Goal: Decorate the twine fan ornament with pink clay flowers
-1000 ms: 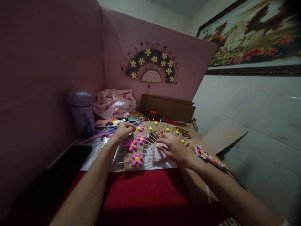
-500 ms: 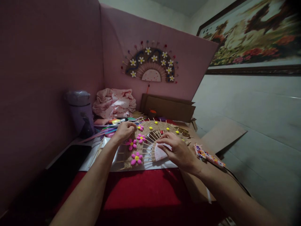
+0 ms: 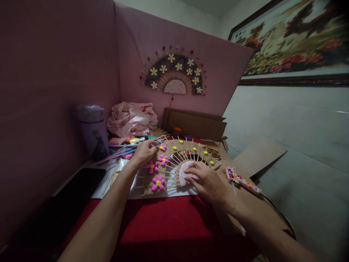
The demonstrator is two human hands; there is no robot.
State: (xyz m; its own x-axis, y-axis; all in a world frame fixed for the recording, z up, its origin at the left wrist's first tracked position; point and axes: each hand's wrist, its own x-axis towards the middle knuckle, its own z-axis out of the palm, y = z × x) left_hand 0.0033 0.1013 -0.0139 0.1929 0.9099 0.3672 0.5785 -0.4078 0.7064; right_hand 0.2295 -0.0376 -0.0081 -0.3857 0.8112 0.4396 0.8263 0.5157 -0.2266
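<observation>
A fan-shaped craft piece (image 3: 169, 149) of woven twine over thin sticks lies on the table. Pink clay flowers with yellow centres, among them a large flower (image 3: 158, 183), sit on its left part. Yellow dots such as this yellow dot (image 3: 194, 149) run along the rest of the arc. My left hand (image 3: 144, 152) has its fingers pinched together at the fan's upper left edge, beside a small pink flower (image 3: 163, 147); what they hold is hidden. My right hand (image 3: 207, 182), fingers parted, rests over the pale pink half-circle (image 3: 186, 174) at the fan's centre.
A flowered glue gun (image 3: 241, 180) with a cord lies on cardboard at right. A black phone-like slab (image 3: 79, 189), a purple bottle (image 3: 94, 133) and a bundled pink cloth (image 3: 132, 120) stand leftward. Another flowered fan (image 3: 174, 71) is pinned to the pink board behind.
My right hand has moved slightly down and right, its fingers lower over the half-circle, uncovering the arc's right end. My left hand stays at the upper left edge.
</observation>
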